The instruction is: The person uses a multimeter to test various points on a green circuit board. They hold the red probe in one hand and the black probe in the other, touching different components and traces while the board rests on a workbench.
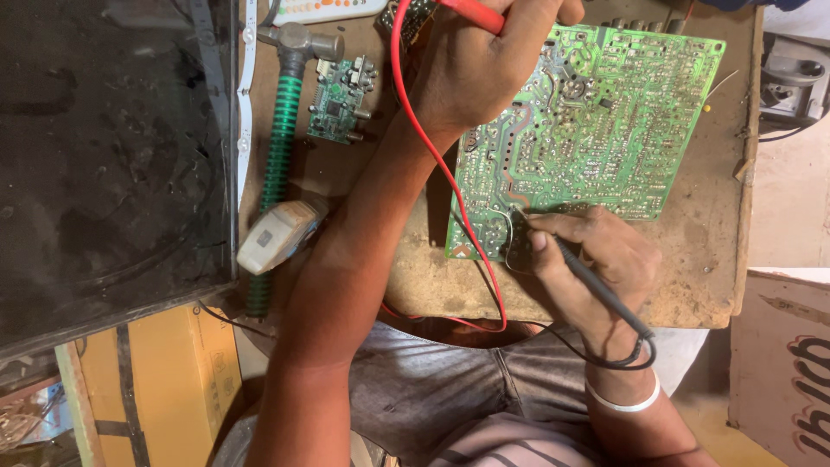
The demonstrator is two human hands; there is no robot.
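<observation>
A large green circuit board lies solder side up on a worn wooden table. My left hand reaches over the board's far left corner and grips a red test probe, whose red lead trails back toward me. My right hand holds a black test probe like a pen, its tip touching the board's near left corner. The black lead loops at my wrist, beside a white bangle.
A hammer with a green ribbed handle lies left of the board, next to a small green circuit board and a white plastic device. A dark flat screen panel fills the left. A cardboard box stands at right.
</observation>
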